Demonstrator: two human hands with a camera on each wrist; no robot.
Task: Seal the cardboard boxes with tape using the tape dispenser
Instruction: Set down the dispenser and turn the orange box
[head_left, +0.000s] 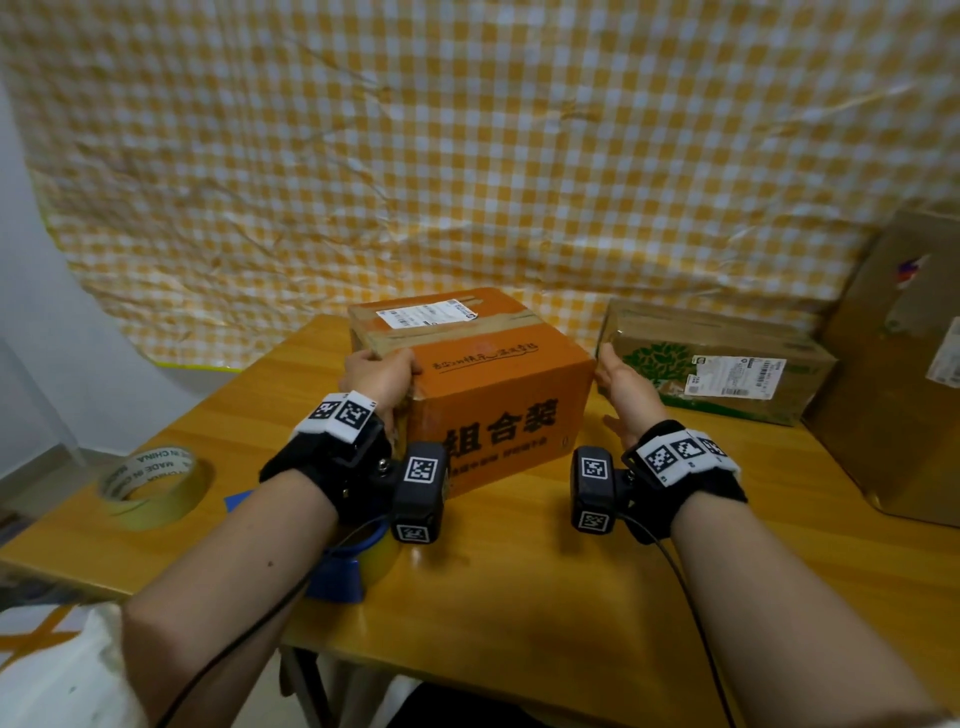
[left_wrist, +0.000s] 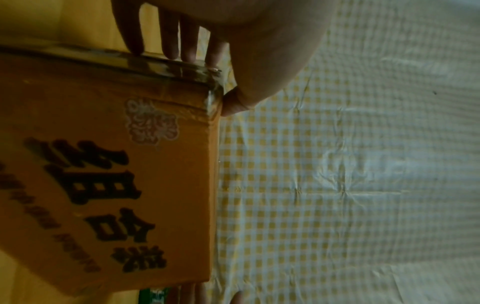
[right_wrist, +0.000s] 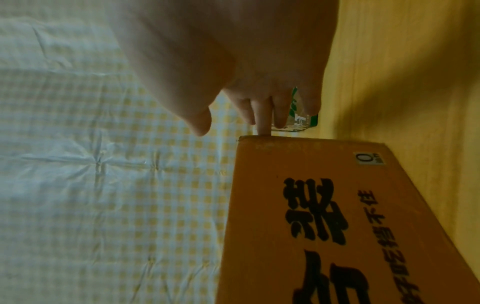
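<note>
Two hands brace orange box (head_left: 498, 374) on tabletop (head_left: 519, 597).
Tall brown box (head_left: 893, 374) at 3 o'clock, orange box centre toward 12, green-print box (head_left: 727, 353) at 2, tape roll (head_left: 156, 486) at 9, blue tape dispenser (head_left: 337, 571) at 7, partly under left forearm. Left hand (head_left: 379, 376) flat against orange box's left side, fingers straight, thumb at top edge. Right hand (head_left: 621, 384) spread, fingers straight, one fingertip touching box's right side, holding nothing.

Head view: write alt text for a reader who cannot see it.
The left hand and right hand touch opposite sides of an orange cardboard box on a wooden table. A blue tape dispenser and a tape roll lie to the left, untouched; a green-printed box and a large brown box stand to the right.
</note>
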